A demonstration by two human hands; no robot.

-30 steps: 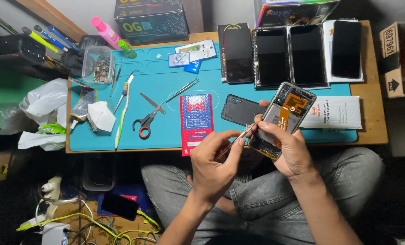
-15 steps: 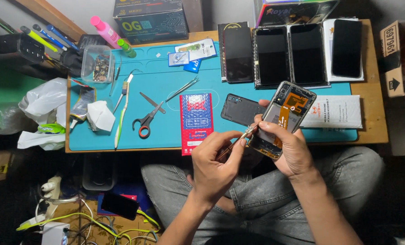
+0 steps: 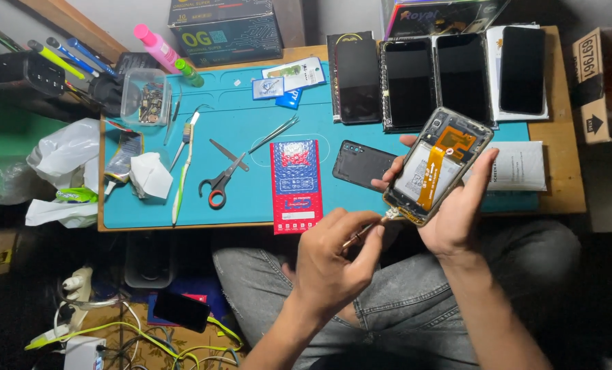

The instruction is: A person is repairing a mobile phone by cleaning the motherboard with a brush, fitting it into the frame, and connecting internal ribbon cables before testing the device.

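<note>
My right hand holds an opened smartphone tilted above the table's front edge, its back removed so the battery and an orange flex cable show. My left hand pinches a thin metal tool. The tool's tip touches the phone's lower left corner. A dark phone back cover lies on the blue work mat just behind the held phone. My jeans-clad legs are below both hands.
On the mat lie scissors, tweezers, a brush, a red packet and a small parts box. Several phones line the back right. Cardboard boxes stand behind; cables and a power strip lie on the floor.
Almost nothing differs. My left hand has shifted slightly with the tool, whose tip stays at the phone's lower corner; my right hand keeps the phone in place.
</note>
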